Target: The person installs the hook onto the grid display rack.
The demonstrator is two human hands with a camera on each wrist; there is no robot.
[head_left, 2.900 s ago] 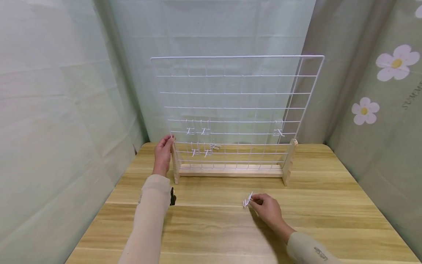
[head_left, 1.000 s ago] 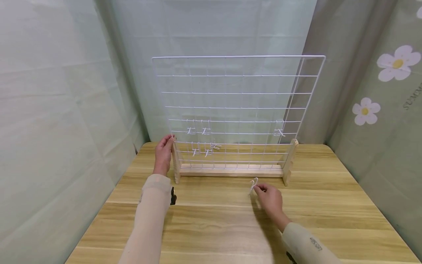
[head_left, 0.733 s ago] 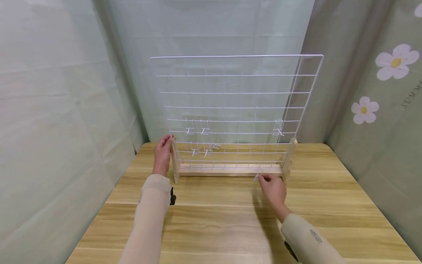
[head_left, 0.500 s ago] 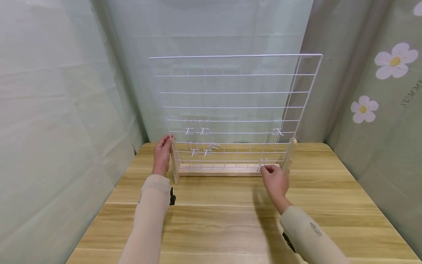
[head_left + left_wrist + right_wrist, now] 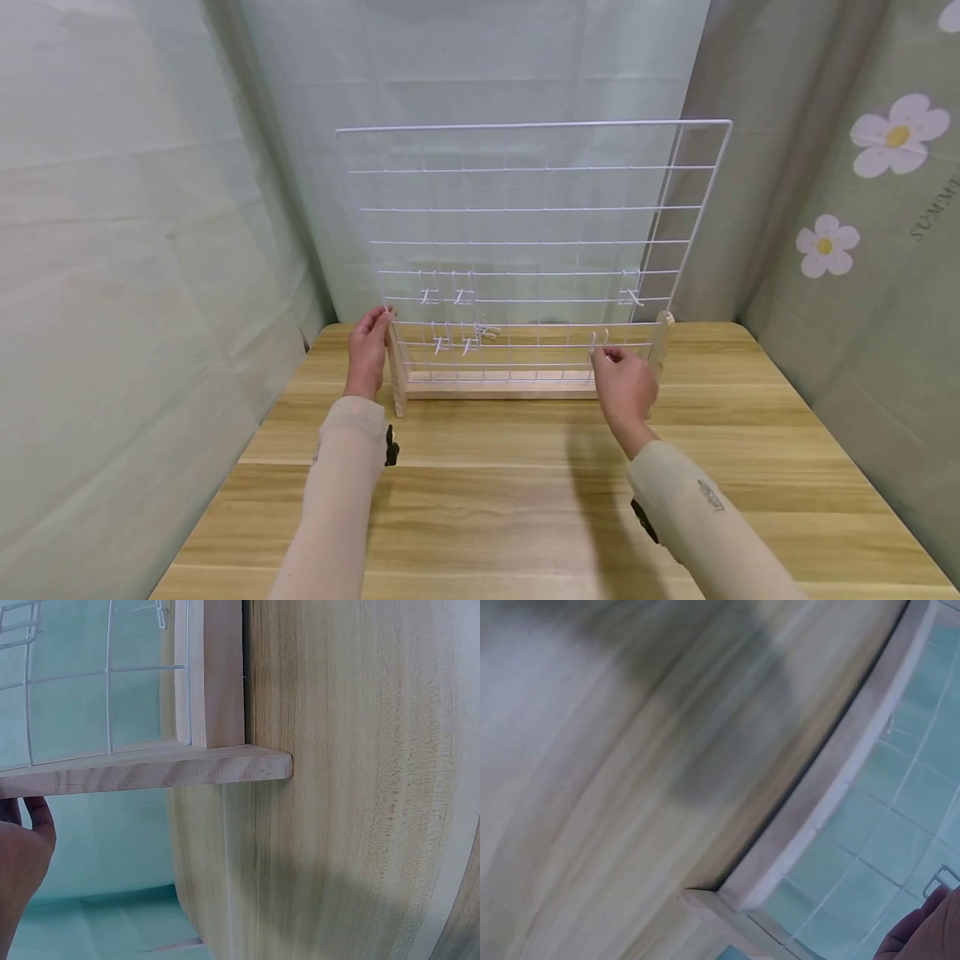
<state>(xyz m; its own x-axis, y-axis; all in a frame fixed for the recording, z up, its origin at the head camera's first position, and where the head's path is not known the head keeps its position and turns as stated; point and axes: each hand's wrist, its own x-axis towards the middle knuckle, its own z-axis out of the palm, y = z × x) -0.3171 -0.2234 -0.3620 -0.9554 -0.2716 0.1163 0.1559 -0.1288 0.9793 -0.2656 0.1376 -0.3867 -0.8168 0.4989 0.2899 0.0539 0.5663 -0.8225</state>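
A white wire grid rack point(image 5: 528, 242) stands upright on wooden feet joined by a wooden base bar point(image 5: 495, 390). My left hand point(image 5: 368, 350) grips the rack's left side, where the wire frame meets the wooden foot point(image 5: 150, 771). In the right hand point(image 5: 626, 385) I pinch a white wire hook point(image 5: 594, 340), its two bent tips pointing up, in front of the lower right grid rows. The right wrist view catches this hook point(image 5: 940, 879) at the fingertips. Several like hooks hang at the left, among them one point(image 5: 460, 297), and another hook point(image 5: 632, 296) hangs at the right.
A small white wire piece point(image 5: 487, 332) shows behind the grid. The rack stands toward the back of a wood-grain table point(image 5: 480, 492), with pale cloth curtains point(image 5: 187, 250) around it. A flower-print curtain point(image 5: 885, 333) hangs at the right.
My right hand has lifted the hook from low over the table up to the grid's lower right, turning its bent tips upward. The left hand stays on the rack's side.
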